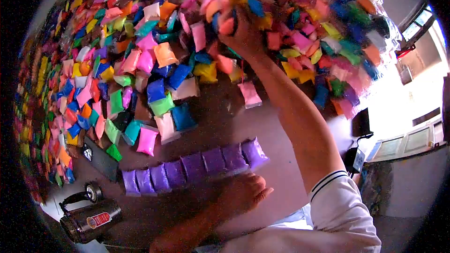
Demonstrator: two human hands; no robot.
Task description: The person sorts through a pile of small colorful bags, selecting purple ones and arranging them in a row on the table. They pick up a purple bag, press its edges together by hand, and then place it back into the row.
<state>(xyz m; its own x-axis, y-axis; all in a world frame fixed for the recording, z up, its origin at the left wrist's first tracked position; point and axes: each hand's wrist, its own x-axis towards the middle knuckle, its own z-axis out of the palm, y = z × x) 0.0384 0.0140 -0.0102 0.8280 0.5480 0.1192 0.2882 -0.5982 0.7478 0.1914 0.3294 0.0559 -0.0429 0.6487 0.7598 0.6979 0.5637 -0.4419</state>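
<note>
Purple row (193,167) just beyond the left hand (243,189), long axis sideways.
Right hand (236,26) is farther, at the pile (198,36). Grips can't be told: right blurred, left loosely curled.

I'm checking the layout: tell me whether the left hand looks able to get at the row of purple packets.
Probably yes: the left hand is at the near side of the row of purple packets, with nothing visible between them.

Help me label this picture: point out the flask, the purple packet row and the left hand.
Flask (84,221): head view, on its body.
Purple packet row (193,167): head view, on a middle packet.
Left hand (246,189): head view, middle of the hand.
</note>
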